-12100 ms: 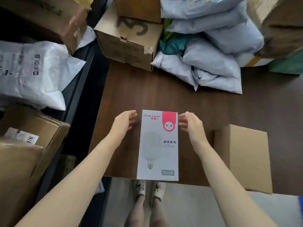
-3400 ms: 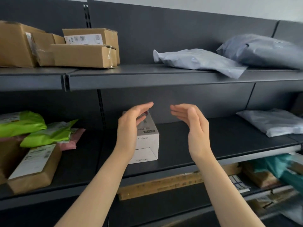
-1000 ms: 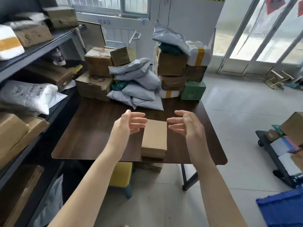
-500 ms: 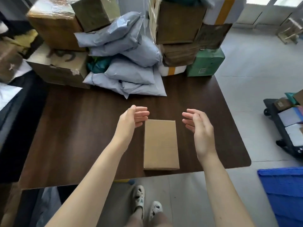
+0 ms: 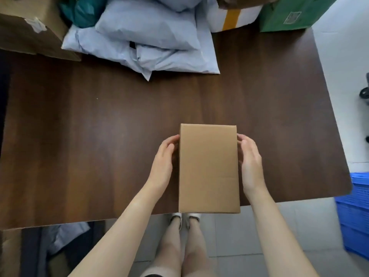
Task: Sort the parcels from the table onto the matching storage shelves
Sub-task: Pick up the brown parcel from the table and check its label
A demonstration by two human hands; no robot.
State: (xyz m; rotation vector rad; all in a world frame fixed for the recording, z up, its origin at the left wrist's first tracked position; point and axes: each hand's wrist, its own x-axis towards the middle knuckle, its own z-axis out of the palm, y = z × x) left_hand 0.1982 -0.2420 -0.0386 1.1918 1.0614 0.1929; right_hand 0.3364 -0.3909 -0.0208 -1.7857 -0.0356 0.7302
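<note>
Across the dark wood counter (image 5: 99, 146), far edge, you see a heap of grey mailer bags (image 5: 147, 37), a taped brown carton (image 5: 30, 27) at far left and a green box (image 5: 289, 15) at far right. Near the front edge lies your plain cardboard box (image 5: 208, 168), long axis running straight away from you, its near end overhanging. Your left hand (image 5: 162, 164) and right hand (image 5: 250, 162) press its long sides, each grip clasping it.

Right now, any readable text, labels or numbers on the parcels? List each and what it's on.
None can be read.
Green box: pale label, print too blurred.
Plain cardboard box between left hand and right hand: top face blank.
Grey mailer bags: no print showing.
</note>
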